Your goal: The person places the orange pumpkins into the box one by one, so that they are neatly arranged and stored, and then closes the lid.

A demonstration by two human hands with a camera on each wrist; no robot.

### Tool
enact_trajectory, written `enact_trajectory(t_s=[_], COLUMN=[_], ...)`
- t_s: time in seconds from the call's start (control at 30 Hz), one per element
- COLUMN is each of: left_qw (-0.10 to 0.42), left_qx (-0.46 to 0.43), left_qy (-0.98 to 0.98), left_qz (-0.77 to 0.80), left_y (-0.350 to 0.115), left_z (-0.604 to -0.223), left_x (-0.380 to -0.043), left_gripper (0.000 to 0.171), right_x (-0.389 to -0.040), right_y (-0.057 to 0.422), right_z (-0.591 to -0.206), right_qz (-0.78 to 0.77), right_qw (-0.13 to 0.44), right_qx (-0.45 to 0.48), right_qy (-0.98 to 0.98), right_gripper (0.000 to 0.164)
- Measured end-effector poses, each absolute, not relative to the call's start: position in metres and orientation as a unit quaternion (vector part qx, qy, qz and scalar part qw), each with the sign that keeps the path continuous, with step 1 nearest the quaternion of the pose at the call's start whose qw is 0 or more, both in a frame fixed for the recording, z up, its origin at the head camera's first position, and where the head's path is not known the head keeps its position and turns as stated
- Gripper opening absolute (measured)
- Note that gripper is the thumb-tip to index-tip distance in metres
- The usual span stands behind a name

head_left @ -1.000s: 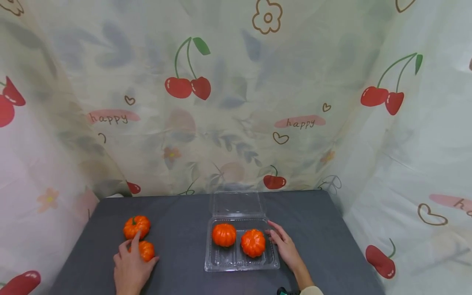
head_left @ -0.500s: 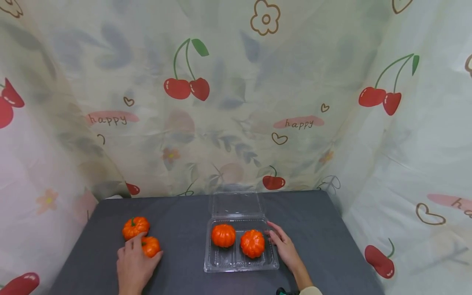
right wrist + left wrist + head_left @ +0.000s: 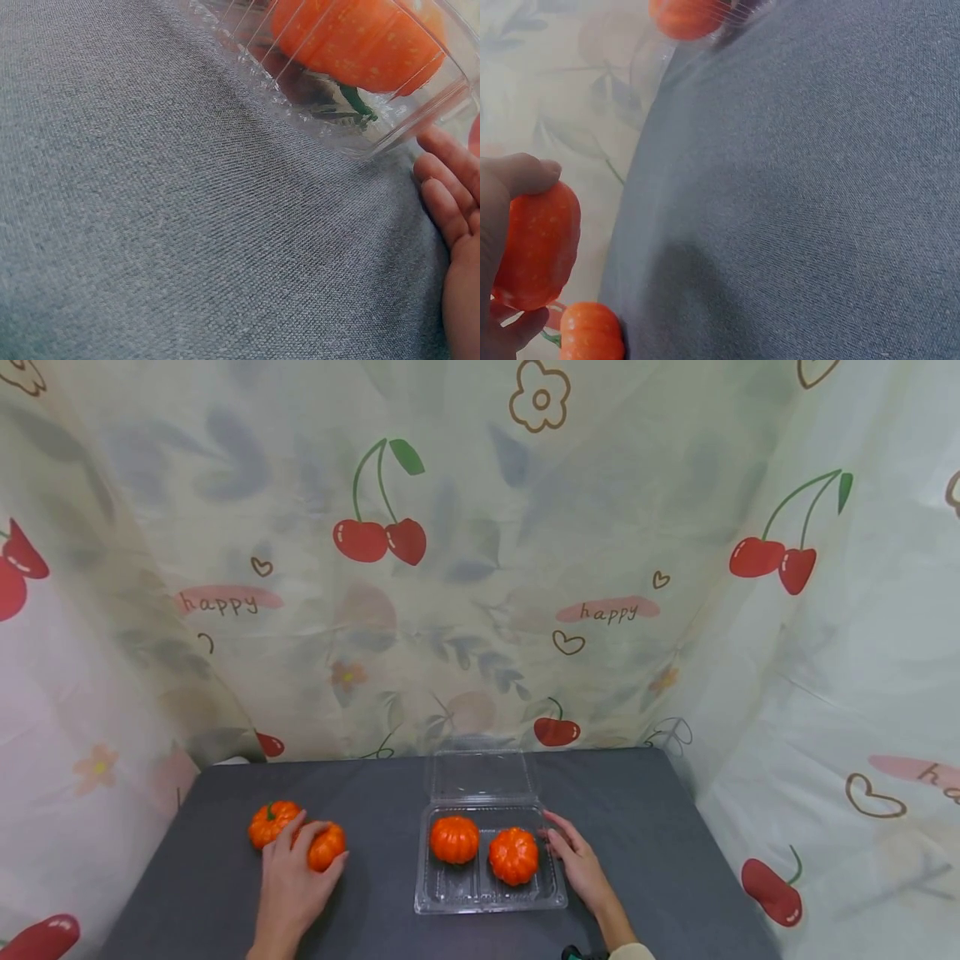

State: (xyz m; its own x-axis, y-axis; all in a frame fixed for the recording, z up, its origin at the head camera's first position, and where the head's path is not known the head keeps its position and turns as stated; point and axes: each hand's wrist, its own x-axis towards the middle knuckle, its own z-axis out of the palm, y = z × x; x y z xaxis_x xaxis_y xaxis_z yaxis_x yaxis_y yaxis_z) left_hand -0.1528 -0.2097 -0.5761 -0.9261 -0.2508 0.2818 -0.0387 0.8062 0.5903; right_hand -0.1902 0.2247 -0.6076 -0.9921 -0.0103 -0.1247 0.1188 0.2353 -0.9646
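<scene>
My left hand [image 3: 295,881] grips a small orange pumpkin [image 3: 327,847] between thumb and fingers; in the left wrist view this pumpkin [image 3: 540,244] looks lifted off the cloth. Just behind and left of it a second pumpkin [image 3: 272,823] with a green stem sits on the table. A clear plastic clamshell box [image 3: 450,893] stands mid-table, its lid [image 3: 483,774] tipped back. Inside are two pumpkins, one left [image 3: 454,840] and one right [image 3: 513,856]. Along the box's right wall lies my right hand [image 3: 583,868], fingers extended; whether they touch the plastic is hard to tell.
Dark grey cloth [image 3: 367,860] covers the table. A curtain [image 3: 465,568] printed with cherries hangs behind it and along both sides. Dark grey cloth also lies between the left hand and the box.
My left hand has taken hold of the nearer loose pumpkin and moved it right and slightly away from me. My right hand and the box have stayed in place.
</scene>
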Motion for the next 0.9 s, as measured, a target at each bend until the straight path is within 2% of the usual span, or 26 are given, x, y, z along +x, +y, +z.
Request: enact_trajectory(t_s=[0.37,0.57,0.63,0.77,0.9], left_qw=[0.193,0.149,0.148,0.119,0.064], left_qx=[0.052,0.057,0.056,0.056,0.059], left_qy=[-0.926,-0.918,-0.915,-0.915,-0.920], left_qz=[-0.321,-0.363,-0.371,-0.383,-0.381], left_y=[-0.201,-0.199,-0.199,-0.198,-0.195], left_z=[-0.571,-0.568,-0.568,-0.565,-0.565], left_x=[-0.154,-0.154,-0.153,-0.153,-0.157], left_gripper=[0.051,0.048,0.046,0.052,0.063], right_x=[-0.189,-0.189,-0.189,-0.195,-0.202], right_y=[0.224,0.223,0.222,0.225,0.229], right_z=[-0.605,-0.607,-0.609,-0.622,-0.640], right_qz=[-0.615,-0.613,-0.614,-0.616,-0.613], right_qw=[0.051,0.051,0.047,0.043,0.041], right_qx=[0.036,0.039,0.041,0.044,0.042], right_qy=[0.786,0.787,0.787,0.785,0.788], right_gripper=[0.039,0.038,0.038,0.039,0.041])
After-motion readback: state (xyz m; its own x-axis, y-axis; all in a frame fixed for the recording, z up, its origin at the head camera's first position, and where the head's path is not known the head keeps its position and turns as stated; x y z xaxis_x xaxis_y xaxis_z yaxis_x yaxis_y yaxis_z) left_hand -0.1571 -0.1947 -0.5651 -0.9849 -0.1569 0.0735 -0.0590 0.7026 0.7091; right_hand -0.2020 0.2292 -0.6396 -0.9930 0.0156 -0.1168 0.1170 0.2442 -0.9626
